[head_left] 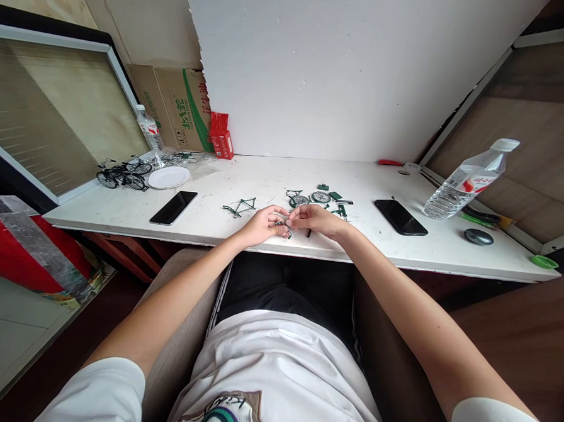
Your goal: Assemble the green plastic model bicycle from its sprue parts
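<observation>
Small part (pixel 289 232) in narrow two-handed grip (pixel 261 226) (pixel 318 222)

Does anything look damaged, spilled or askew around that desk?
Yes: the white panel behind the desk has a ragged left edge, as if broken. The bottle on the right leans, though that may be lens distortion. I see no spill.

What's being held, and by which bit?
The left hand holds a small part; which bit, and whether the right hand grips it, I can't tell.
</observation>
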The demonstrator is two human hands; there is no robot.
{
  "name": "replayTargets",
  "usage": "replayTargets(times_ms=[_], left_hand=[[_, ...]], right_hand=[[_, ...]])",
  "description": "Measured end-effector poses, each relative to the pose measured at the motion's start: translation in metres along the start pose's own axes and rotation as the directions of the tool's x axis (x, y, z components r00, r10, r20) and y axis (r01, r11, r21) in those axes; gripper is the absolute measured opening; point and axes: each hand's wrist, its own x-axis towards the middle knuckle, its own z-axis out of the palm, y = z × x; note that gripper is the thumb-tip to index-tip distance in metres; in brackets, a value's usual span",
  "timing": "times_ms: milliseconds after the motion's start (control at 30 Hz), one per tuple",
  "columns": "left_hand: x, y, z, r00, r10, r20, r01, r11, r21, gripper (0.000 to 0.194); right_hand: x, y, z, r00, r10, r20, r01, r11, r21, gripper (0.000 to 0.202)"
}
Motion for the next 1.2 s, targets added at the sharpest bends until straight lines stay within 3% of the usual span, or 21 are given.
replayTargets(times_ms=[1200], left_hand=[[-0.0010, 0.0024, -0.0013, 0.999, -0.040, 0.005, 0.040, 0.999, -0.018, 0.062]], right_hand=[[-0.0012, -0.0010, 0.0011, 1.000, 0.011, -0.003, -0.011, 1.000, -0.009, 0.032]])
